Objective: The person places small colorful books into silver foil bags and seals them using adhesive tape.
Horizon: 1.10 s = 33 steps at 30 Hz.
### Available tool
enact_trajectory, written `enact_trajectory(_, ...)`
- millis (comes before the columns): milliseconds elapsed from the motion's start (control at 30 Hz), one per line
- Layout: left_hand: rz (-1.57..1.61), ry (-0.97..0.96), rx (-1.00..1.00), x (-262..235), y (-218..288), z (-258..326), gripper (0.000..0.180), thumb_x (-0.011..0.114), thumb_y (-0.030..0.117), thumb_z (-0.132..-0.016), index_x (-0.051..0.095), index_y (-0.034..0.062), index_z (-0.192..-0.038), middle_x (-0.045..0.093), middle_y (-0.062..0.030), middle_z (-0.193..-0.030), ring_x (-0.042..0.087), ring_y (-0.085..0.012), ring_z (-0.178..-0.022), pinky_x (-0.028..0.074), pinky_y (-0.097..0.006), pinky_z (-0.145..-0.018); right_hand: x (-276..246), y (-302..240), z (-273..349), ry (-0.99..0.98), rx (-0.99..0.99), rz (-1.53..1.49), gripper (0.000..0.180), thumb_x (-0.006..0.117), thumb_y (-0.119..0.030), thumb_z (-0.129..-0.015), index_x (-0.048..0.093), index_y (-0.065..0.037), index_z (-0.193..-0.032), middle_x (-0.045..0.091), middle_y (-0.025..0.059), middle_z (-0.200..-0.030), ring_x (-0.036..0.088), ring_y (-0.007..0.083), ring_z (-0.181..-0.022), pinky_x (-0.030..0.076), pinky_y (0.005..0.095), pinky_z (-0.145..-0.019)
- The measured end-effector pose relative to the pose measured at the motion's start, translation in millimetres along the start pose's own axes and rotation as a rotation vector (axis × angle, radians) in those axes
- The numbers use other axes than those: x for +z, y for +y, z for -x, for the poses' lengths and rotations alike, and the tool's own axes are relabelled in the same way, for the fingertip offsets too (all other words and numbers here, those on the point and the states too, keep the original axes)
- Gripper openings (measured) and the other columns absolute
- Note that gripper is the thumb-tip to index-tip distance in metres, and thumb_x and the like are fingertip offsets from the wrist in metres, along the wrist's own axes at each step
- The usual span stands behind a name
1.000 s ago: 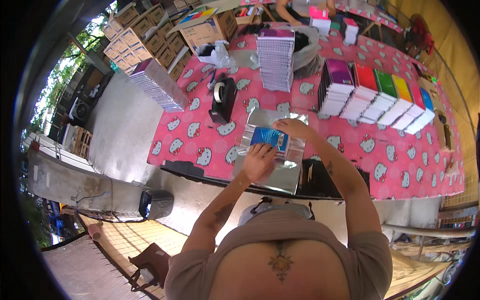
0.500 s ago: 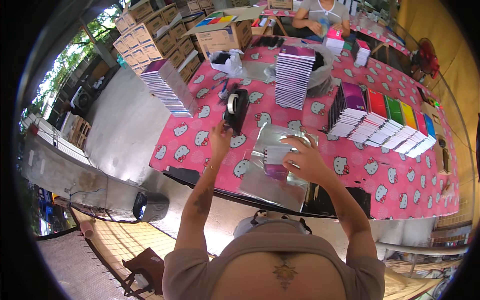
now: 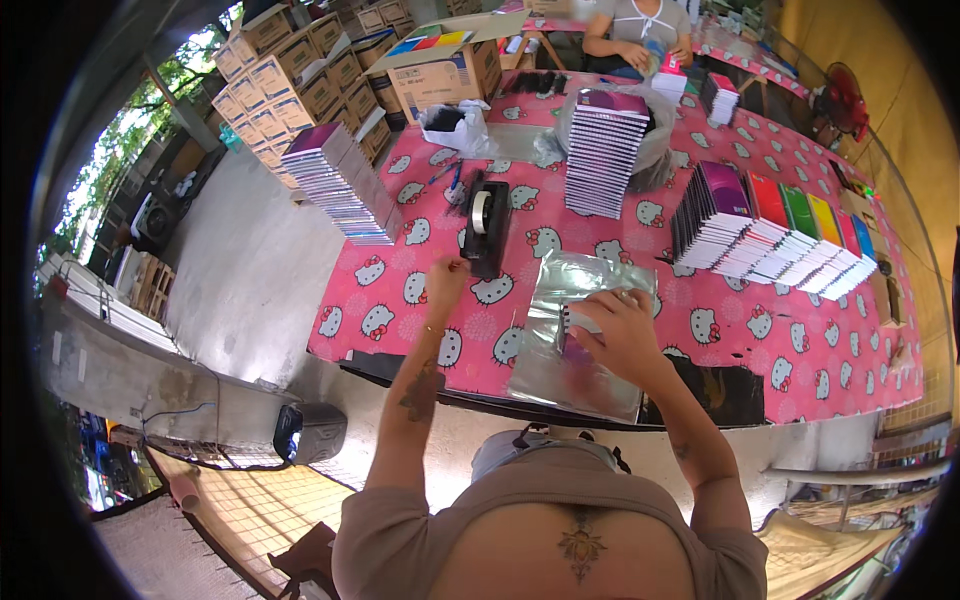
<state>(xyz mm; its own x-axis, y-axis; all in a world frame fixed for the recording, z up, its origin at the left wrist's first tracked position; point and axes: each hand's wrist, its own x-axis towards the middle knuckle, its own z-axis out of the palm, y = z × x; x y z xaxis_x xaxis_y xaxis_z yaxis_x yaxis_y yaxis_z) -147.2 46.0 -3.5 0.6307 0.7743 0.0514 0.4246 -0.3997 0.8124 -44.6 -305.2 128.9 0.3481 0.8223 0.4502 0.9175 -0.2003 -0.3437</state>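
A small notebook point(image 3: 578, 350) with a purple cover and a white part lies on sheets of clear plastic film point(image 3: 545, 375) at the table's near edge. My right hand point(image 3: 622, 328) rests over the notebook, thumb apart from the bent fingers, covering much of it. My left hand point(image 3: 446, 287) is closed in a pinch just beside the near end of a black tape dispenser point(image 3: 490, 245). Whatever its fingertips hold is too small to make out. A white tape roll point(image 3: 480, 212) sits in the dispenser.
A tall notebook stack point(image 3: 603, 155) stands beyond the film, another stack point(image 3: 340, 185) at the table's left edge. Rows of coloured notebooks point(image 3: 745, 225) fill the right. Cartons point(image 3: 440, 80) stand at the back left. Across the table, a person point(image 3: 640, 45) handles pink notebooks.
My left hand has drawn slightly back from the tape dispenser, fingers pinched. My right hand has lowered onto the notebook, its fingers closer together. The whole view has shifted a little.
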Motion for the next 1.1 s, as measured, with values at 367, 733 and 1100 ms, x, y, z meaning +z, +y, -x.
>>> enact_trajectory(367,0.518,-0.82,0.462,4,132,80,0.027,0.068,-0.002,-0.088,0.07,0.0042,-0.114,0.066,-0.0039,-0.101,0.063,-0.0134,-0.094,0.049,-0.027,-0.082,15,-15,-14,-0.106,0.099,0.091,0.037,0.072,-0.042,-0.082,0.072,-0.019,-0.11,0.069,0.0028,-0.099,0.064,0.0237,-0.096,0.034,0.0471,-0.097)
enact_trajectory(733,0.151,-0.487,1.047,24,154,63,0.029,0.078,0.001,-0.075,0.078,0.0183,-0.098,0.053,-0.008,-0.134,0.044,-0.027,-0.128,0.036,-0.041,-0.104,2,63,39,0.06,0.287,-0.314,0.06,0.089,-0.03,-0.065,0.059,-0.013,-0.114,0.056,0.0092,-0.12,0.051,0.0323,-0.118,0.037,0.0504,-0.098)
enact_trajectory(1100,0.076,-0.207,0.877,106,158,86,0.069,0.084,0.026,-0.072,0.056,0.0174,-0.135,0.036,-0.0193,-0.152,0.032,-0.0404,-0.14,0.026,-0.057,-0.113,48,75,53,-0.033,-0.051,-0.419,0.05,0.081,-0.036,-0.077,0.068,-0.015,-0.121,0.03,0.0185,-0.156,0.037,0.0373,-0.14,0.032,0.0512,-0.111)
